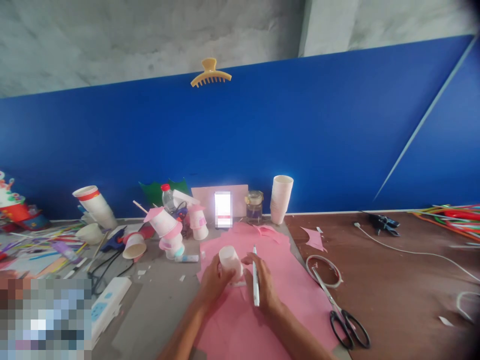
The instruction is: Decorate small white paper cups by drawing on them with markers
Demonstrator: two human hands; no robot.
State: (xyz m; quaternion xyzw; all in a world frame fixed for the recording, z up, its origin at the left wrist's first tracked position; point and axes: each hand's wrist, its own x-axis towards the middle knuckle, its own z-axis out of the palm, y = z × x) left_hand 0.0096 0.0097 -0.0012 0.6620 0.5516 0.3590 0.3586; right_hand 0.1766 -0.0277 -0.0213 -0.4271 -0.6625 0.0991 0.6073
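A white paper cup stands bottom up over a large pink paper sheet. My left hand is wrapped around the cup's left side. Beside the cup on the right, my right hand holds a slim white pen between its fingers, and its fingertips are close to the cup. Whether those fingertips touch the cup is hard to tell. Something thin and white shows at the cup's lower rim.
Decorated cups and a glass jar stand behind. Scissors and a white ring lie right, near stacked cups. A power strip and another person's blurred area are left.
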